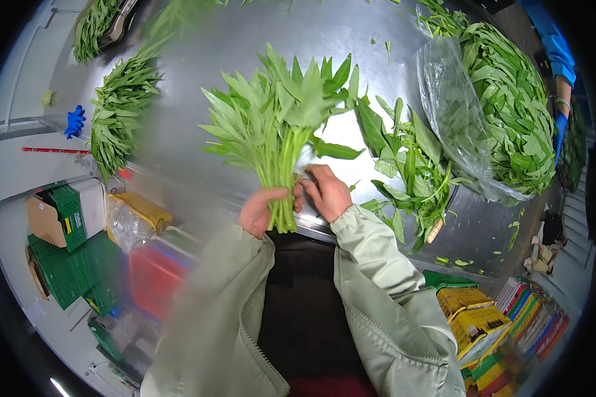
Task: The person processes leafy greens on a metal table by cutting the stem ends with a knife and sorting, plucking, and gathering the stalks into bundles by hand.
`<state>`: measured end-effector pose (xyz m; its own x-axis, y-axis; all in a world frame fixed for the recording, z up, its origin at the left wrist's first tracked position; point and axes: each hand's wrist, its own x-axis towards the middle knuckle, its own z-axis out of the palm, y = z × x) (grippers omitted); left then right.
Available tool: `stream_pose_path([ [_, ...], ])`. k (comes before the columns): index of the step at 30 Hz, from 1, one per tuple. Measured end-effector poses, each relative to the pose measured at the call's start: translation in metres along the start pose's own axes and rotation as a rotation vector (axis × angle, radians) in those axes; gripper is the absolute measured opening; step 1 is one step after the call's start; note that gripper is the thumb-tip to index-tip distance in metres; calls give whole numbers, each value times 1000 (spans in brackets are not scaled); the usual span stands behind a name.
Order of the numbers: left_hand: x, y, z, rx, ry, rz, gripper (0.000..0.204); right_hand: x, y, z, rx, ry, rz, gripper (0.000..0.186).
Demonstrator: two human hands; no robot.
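Observation:
My left hand (261,208) is wrapped round the stems of an upright bunch of long-leaved greens (278,126), which look like water spinach. The leaves fan out above the fist and the cut stem ends stick out below it. Close by, my right hand (330,192) has its fingers bent in toward the stems; whatever its fingertips pinch is hidden. To the right of that hand, loose leafy stems (410,165) lie spread on the metal table (192,132). A short light-brown handle (435,230) pokes out from under them.
A clear plastic bag (447,99) lies against a large heap of greens (510,119) at right. More bunches (122,112) rest along the left edge, near a blue glove (75,122). Crates (470,314) stand below. A co-worker's blue sleeve (553,40) shows at far right.

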<state>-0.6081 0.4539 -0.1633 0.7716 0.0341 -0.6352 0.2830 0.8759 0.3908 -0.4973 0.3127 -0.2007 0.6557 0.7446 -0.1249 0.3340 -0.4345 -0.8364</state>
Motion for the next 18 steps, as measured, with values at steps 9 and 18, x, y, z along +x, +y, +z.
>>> stream_pose_path([
  [9, -9, 50, 1, -801, -430, 182, 43, 61, -28, 22, -145, -70, -108, 55],
  [18, -10, 57, 3, -826, -410, 209, 44, 102, -32, 46, 4, -69, -65, 43],
])
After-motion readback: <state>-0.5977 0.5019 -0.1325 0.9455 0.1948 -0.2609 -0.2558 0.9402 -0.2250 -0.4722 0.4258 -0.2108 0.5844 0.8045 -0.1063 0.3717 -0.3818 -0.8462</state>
